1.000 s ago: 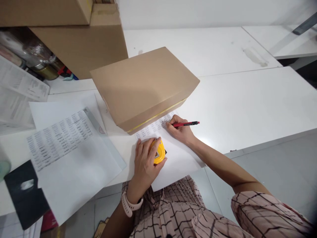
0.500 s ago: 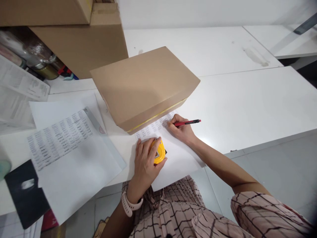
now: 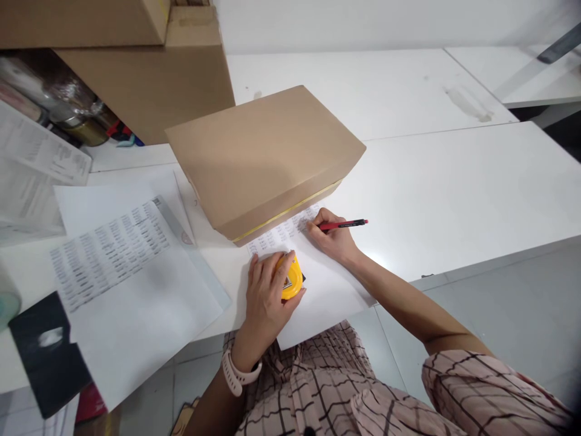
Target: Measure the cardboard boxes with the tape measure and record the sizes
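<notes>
My left hand [image 3: 269, 293] is closed around a yellow tape measure [image 3: 294, 280], which rests on a sheet of paper [image 3: 313, 303] with handwritten columns near its top. In my right hand [image 3: 333, 237] is a red and black pen [image 3: 348, 224], its tip hidden behind my fingers at the written columns. Just beyond both hands, a closed brown cardboard box [image 3: 267, 157] stands on the white table [image 3: 454, 188], covering the far edge of the paper.
Printed sheets [image 3: 136, 321] lie to the left, partly over a black flat item [image 3: 48, 357]. Larger cardboard boxes [image 3: 181, 85] are stacked at the back left, beside jars [image 3: 86, 127]. The table's front edge runs close to my body.
</notes>
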`<state>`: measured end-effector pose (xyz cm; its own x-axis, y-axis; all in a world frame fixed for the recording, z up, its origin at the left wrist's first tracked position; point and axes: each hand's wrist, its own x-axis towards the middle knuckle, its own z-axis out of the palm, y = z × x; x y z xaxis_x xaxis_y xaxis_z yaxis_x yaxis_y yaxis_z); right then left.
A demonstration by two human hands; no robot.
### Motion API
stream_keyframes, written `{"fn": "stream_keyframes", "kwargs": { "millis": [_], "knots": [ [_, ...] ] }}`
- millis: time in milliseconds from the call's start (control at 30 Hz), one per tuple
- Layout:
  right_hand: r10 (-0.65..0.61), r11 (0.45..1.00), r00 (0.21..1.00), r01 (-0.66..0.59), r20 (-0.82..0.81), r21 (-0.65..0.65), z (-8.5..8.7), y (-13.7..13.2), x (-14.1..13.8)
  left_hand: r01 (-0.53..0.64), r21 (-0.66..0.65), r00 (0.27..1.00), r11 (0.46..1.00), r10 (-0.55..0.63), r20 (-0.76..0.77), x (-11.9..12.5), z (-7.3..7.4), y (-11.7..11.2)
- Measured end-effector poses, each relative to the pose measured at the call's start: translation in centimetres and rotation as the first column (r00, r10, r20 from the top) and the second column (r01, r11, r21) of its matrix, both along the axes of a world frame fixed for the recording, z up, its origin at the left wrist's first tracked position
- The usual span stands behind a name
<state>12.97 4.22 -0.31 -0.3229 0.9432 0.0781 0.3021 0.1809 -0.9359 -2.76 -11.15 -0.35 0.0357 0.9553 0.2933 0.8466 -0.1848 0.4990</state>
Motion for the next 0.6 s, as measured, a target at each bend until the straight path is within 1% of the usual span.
{"fn": "stream_keyframes", "kwargs": {
  "millis": [133, 333, 600],
  "knots": [
    [0.013, 1.000, 1.000, -0.013, -0.003, -0.010, -0.08, 0.03, 0.09, 0.003, 0.002, 1.000, 1.000, -0.003, -0.001, -0.02, -0.04, -0.01],
    [-0.026, 1.000, 1.000, 0.026, 0.001, -0.014, 0.23, 0.05, -0.04, 0.003, 0.002, 1.000, 1.000, -0.003, -0.006, -0.03, -0.07, -0.03],
    [-0.014, 1.000, 1.000, 0.014, 0.009, -0.002, 0.30, 0.02, -0.03, 0.002, -0.004, 1.000, 1.000, -0.002, 0.004, 0.00, -0.04, -0.01]
  ]
}}
